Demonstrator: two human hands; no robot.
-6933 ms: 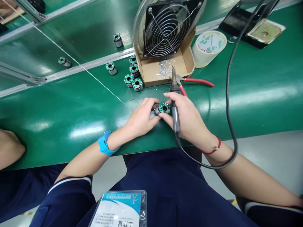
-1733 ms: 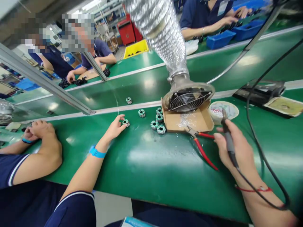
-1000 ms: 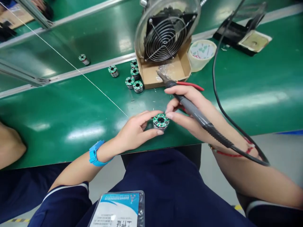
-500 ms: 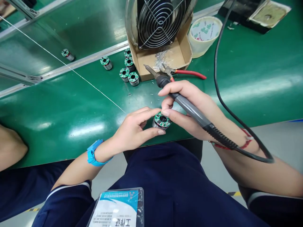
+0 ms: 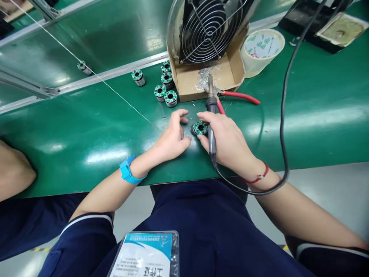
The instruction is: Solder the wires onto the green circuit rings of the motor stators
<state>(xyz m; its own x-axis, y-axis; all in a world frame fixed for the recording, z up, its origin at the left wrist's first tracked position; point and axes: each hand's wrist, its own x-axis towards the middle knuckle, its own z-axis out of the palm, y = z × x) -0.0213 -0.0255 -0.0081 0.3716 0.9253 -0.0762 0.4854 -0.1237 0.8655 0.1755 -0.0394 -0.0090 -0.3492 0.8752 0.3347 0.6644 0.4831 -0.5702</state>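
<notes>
My right hand (image 5: 230,140) has a soldering iron (image 5: 212,140) in its grip, the tip pointing away from me. Its thumb and index finger also reach around a small cylindrical motor part (image 5: 196,128) topped by a green ring-shaped circuit board. The iron's handle passes just right of that part. To the left, my left hand (image 5: 173,139) is apart from the part, its fingers curved and spread with nothing between them. Beyond the iron lie red-handled cutters (image 5: 241,96), their jaws partly hidden behind the iron.
Several similar motor parts (image 5: 171,99) stand left of a cardboard box (image 5: 187,91) holding wire clippings and a fan (image 5: 210,32). A tape roll (image 5: 263,50) sits right of it. The iron's cable (image 5: 284,111) loops at right. Another person's arm (image 5: 15,173) rests at far left.
My left hand has let go of the motor part, which is now between my right thumb and index finger, farther from the table edge. The iron has swung to point straight away.
</notes>
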